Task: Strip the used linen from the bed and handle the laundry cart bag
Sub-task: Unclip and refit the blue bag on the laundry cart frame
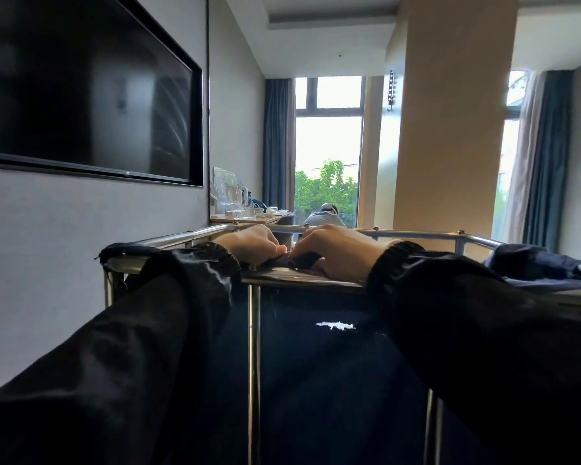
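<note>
Two hands meet at the middle of the near top rail of the laundry cart point(195, 233): the left hand point(249, 245) and the right hand point(336, 251), knuckles almost touching. Each grip is clenched on the rim of the dark navy laundry cart bag point(316, 364), fingers curled over a bunched fold of cloth where it laps over the chrome bar. Whether a strap or fastener lies under them I cannot tell. The bag hangs inside the frame, draped over the rail corners on both sides. No bed or linen is in view.

Pulled only at the middle, the rim could catch at the corners and the cloth might tear, most likely near the pale scuffed patch point(335, 326) on the front panel. A hard tug could also roll or tip the light frame towards the wall-mounted television point(81, 85) on the left, or forward towards the table point(245, 220) and the seated person point(324, 213) by the window.
</note>
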